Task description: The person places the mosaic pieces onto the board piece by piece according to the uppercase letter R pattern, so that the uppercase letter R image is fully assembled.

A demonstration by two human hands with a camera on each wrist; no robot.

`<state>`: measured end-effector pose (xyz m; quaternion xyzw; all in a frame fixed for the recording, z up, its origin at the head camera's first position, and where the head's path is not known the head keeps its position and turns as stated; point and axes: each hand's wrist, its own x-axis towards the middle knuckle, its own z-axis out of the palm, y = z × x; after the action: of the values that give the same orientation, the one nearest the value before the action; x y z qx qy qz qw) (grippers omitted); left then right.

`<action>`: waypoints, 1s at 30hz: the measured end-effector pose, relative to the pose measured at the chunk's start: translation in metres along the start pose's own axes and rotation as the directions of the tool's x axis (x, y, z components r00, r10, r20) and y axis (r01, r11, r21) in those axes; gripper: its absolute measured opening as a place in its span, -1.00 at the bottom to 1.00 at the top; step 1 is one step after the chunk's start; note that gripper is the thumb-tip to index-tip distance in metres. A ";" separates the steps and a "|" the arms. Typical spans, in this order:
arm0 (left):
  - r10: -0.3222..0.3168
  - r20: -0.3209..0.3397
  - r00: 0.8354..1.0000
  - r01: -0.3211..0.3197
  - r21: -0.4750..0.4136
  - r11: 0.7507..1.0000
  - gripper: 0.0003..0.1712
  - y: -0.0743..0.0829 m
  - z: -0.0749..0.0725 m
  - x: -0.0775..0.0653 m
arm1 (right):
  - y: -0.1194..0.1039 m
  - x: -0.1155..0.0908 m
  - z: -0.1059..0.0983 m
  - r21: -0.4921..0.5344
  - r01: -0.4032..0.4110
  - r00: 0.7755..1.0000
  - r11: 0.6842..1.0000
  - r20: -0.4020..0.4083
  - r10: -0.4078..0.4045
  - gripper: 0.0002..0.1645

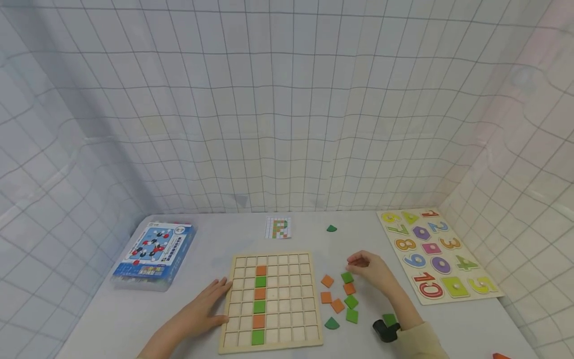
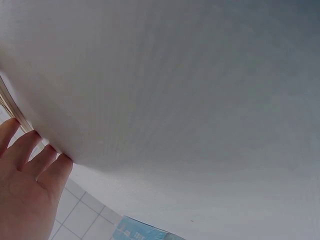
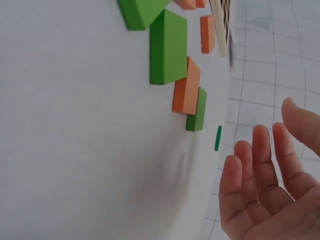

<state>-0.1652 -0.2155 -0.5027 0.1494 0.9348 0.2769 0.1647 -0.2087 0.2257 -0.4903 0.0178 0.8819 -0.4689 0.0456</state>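
A wooden grid board [image 1: 291, 293] lies on the table, one of its columns holding alternating orange and green square tiles [image 1: 260, 306]. My left hand [image 1: 202, 309] rests at the board's left edge, thumb and fingertips against the frame. In the left wrist view its fingers [image 2: 52, 172] reach along that edge. Over the table right of the board hovers my right hand [image 1: 369, 269], close beyond a green tile [image 1: 347, 277]. Nothing shows between its loosely bent fingers [image 3: 265, 170] in the right wrist view. Loose orange tiles [image 1: 338, 305] and green tiles [image 1: 352, 315] lie between board and hand.
Behind the board lies a small pattern card [image 1: 278, 228]. Dark green quarter-round pieces [image 1: 332, 323] lie near and far. A number puzzle board [image 1: 441, 264] is at right, a boxed molecule set [image 1: 154, 252] at left. A black object [image 1: 385, 330] sits by the right wrist.
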 end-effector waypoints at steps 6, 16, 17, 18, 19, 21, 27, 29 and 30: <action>-0.013 0.001 1.000 0.013 0.000 1.000 -0.02 0.001 -0.001 -0.002 | 0.005 0.003 0.008 -0.054 -0.043 0.999 0.998 0.015 0.044 -0.79; -0.022 0.003 1.000 0.022 -0.005 1.000 -0.02 0.001 -0.002 -0.001 | 0.008 0.008 0.014 -0.168 -0.077 0.995 0.983 0.045 0.086 -0.70; -0.023 0.004 1.000 0.023 -0.008 1.000 -0.02 0.001 -0.002 -0.001 | 0.008 0.009 0.014 -0.175 -0.077 0.995 0.981 0.046 0.086 -0.70; -0.025 0.005 1.000 0.025 -0.010 1.000 -0.03 0.001 -0.002 -0.001 | 0.008 0.009 0.014 -0.180 -0.081 0.995 0.980 0.044 0.091 -0.71; -0.024 0.006 1.000 0.024 -0.008 1.000 -0.03 0.001 -0.002 -0.001 | 0.008 0.010 0.015 -0.183 -0.085 0.995 0.979 0.042 0.095 -0.71; -0.020 0.005 1.000 0.020 -0.010 1.000 -0.03 0.001 -0.002 0.000 | 0.008 0.011 0.015 -0.197 -0.084 0.995 0.977 0.040 0.094 -0.73; -0.023 0.006 1.000 0.023 -0.017 1.000 -0.03 0.002 -0.001 0.000 | 0.008 0.012 0.014 -0.248 -0.066 0.995 0.967 0.056 0.082 -0.79; -0.030 0.006 1.000 0.030 -0.016 0.999 -0.03 0.002 0.000 0.001 | 0.008 0.012 0.013 -0.266 -0.060 0.995 0.962 0.064 0.080 -0.79; -0.033 0.006 0.999 0.033 -0.014 0.999 -0.03 0.002 0.000 0.001 | 0.008 0.012 0.013 -0.273 -0.062 0.994 0.960 0.067 0.083 -0.79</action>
<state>-0.1656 -0.2139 -0.5022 0.1338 0.9346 0.2804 0.1730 -0.2192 0.2195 -0.5051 0.0253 0.9340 -0.3424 0.0989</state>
